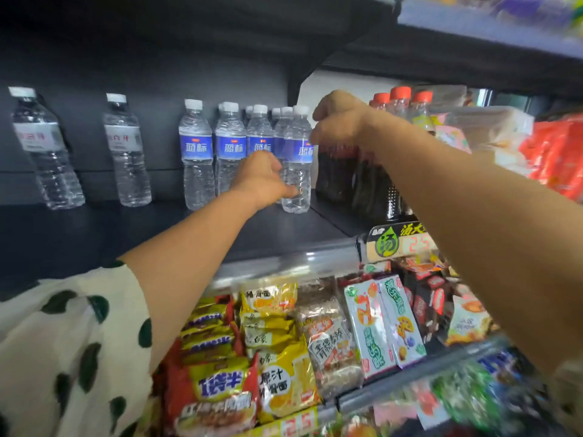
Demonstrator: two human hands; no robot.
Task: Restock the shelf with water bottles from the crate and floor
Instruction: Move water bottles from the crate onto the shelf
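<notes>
Head view: your left hand (263,179) grips the frame-centre bottle (296,159) low, your curled right hand (337,121) holds nothing visible; seat it flush.

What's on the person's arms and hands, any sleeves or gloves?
Left hand and right hand are bare: no gloves, rings or watch visible. The left arm has a loose cream sleeve with dark green spots, ending near the elbow. The right forearm is bare as far as it shows.

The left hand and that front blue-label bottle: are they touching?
Touching. The head view shows the left hand with fingers curled against the front blue-label bottle, no gap visible.
</notes>
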